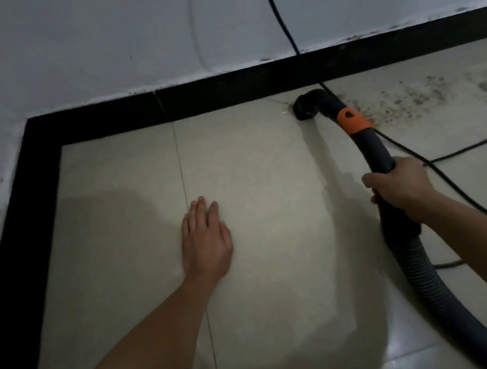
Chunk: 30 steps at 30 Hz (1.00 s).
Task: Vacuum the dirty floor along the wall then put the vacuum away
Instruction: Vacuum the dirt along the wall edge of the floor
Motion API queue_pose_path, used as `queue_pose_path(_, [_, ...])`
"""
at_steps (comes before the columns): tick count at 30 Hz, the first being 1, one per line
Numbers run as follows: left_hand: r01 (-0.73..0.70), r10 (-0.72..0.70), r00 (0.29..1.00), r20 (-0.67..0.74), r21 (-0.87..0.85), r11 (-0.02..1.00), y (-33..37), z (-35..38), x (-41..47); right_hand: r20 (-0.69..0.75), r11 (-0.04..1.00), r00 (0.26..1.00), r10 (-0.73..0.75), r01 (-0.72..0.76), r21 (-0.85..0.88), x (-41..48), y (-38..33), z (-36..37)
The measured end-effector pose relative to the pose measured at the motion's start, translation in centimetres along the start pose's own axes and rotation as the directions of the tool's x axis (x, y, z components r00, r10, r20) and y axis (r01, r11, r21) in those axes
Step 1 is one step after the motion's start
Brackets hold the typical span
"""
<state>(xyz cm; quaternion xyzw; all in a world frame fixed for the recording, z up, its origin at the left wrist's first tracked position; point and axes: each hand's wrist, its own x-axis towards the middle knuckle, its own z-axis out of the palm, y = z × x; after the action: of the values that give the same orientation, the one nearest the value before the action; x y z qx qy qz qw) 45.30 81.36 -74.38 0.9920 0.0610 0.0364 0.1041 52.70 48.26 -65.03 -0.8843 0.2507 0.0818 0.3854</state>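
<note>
Vacuum nozzle (307, 107) is held on the floor (269, 211) just beside the black skirting (226, 91), its tube (374, 152) gripped by the right hand (398, 186); the left hand (204, 242) is laid flat on that floor. Dirt (407, 101) is left to the right, so vacuuming is judged unfinished and stowing untouched.
</note>
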Motion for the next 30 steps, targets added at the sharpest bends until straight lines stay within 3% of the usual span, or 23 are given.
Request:
queue_pose_path(7, [0.003,-0.003,1.000,0.003,-0.020,1.000,0.1,-0.1,0.0,0.022,0.999,0.999,0.027,-0.028,0.021,2.5,-4.0,2.6])
queue_pose_path(12, [-0.001,0.001,1.000,0.007,-0.034,0.999,0.2,-0.5,-0.2,0.129,0.985,0.987,-0.097,0.114,-0.133,1.3,-4.3,3.1])
queue_pose_path(15, [-0.010,0.010,1.000,-0.004,-0.038,0.999,0.3,-0.5,-0.2,0.091,0.968,0.988,-0.122,0.138,-0.209,0.8,-4.2,1.3])
queue_pose_path(19, [-0.006,0.006,1.000,-0.007,-0.048,0.999,0.5,-0.7,-0.2,0.035,0.966,0.994,-0.104,0.109,-0.233,-3.5,-0.6,-1.4])
queue_pose_path(24, [-0.030,0.029,0.999,-0.025,-0.022,0.999,0.5,-0.8,-0.4,0.065,0.981,0.998,-0.017,0.029,-0.190,-10.6,7.6,-4.8])
queue_pose_path(30, [-0.024,0.022,0.999,0.048,0.036,0.999,2.0,-1.4,-0.5,-0.022,0.988,0.997,0.071,-0.074,-0.137,-12.0,12.3,-10.9])
